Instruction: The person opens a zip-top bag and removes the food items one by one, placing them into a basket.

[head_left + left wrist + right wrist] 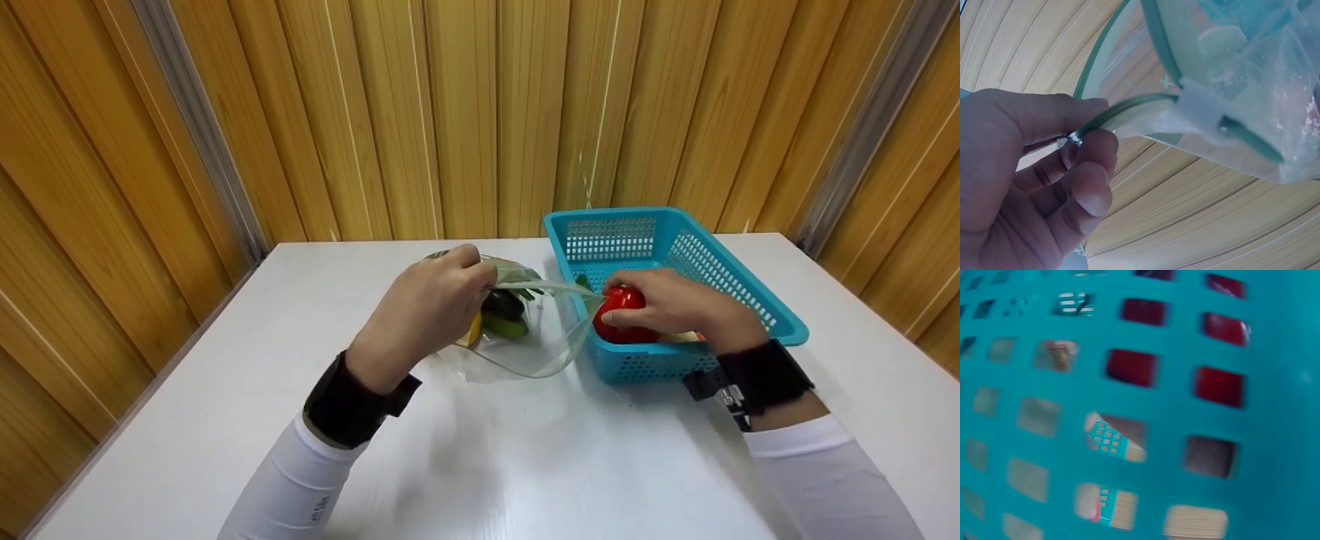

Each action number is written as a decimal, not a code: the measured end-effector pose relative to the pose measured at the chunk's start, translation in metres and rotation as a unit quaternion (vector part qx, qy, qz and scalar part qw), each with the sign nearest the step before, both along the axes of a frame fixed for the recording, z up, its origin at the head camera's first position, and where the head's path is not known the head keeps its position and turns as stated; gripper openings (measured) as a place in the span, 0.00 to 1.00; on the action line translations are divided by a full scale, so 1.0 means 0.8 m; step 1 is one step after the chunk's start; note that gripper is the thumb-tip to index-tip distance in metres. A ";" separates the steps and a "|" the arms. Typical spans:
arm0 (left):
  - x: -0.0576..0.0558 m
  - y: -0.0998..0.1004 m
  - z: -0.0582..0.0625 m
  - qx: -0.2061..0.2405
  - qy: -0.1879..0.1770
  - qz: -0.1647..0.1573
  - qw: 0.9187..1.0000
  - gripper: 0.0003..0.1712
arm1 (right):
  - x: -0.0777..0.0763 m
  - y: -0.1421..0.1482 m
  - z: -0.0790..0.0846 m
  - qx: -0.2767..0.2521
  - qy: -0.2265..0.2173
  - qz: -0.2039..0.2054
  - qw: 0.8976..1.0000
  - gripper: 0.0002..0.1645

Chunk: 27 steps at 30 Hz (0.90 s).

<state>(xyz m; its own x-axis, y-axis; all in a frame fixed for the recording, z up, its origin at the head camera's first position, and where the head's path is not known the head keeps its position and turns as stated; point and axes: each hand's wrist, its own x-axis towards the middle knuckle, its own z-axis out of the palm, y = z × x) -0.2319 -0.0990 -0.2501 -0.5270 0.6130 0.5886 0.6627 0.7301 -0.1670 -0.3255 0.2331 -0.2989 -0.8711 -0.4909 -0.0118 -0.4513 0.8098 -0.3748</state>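
Note:
My left hand (439, 300) pinches the green-edged rim of a clear zip bag (536, 364) between thumb and fingers. In the left wrist view, a white slider (1204, 109) sits on the bag's green zip strip. Inside the bag lie a dark, glossy vegetable (504, 304), a green one (505, 326) and something yellow (475, 330). My right hand (667, 300) grips a shiny red vegetable (619, 319) at the near left corner of the blue basket (630, 364); its exact kind is unclear. The basket wall hides that hand's fingers in the right wrist view.
The basket stands right of the bag on a white table (480, 465), its left wall close to the bag's mouth. Something pale (679, 337) lies in the basket beneath the right hand. A wood-patterned wall (495, 120) rises behind the table.

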 end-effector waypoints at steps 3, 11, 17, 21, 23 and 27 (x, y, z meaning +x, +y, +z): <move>-0.001 0.000 0.000 0.007 -0.002 -0.006 1.000 0.06 | -0.003 -0.001 -0.005 0.008 -0.019 0.003 1.000 0.32; -0.002 -0.002 -0.002 0.020 0.000 -0.018 1.000 0.06 | 0.000 -0.007 -0.005 0.026 -0.056 -0.010 0.998 0.39; -0.002 -0.004 -0.003 0.028 0.009 -0.023 0.999 0.06 | 0.003 -0.010 0.000 0.026 -0.064 -0.020 0.997 0.42; -0.002 -0.005 -0.002 0.024 0.013 -0.023 0.999 0.05 | 0.002 -0.014 -0.001 0.010 -0.036 -0.031 0.999 0.38; -0.002 -0.005 -0.001 0.023 0.012 -0.023 0.999 0.05 | -0.001 -0.017 -0.004 0.003 -0.010 -0.035 0.999 0.35; -0.002 -0.005 -0.003 0.025 0.010 -0.025 0.999 0.06 | -0.006 -0.022 -0.015 0.009 0.025 -0.040 0.999 0.30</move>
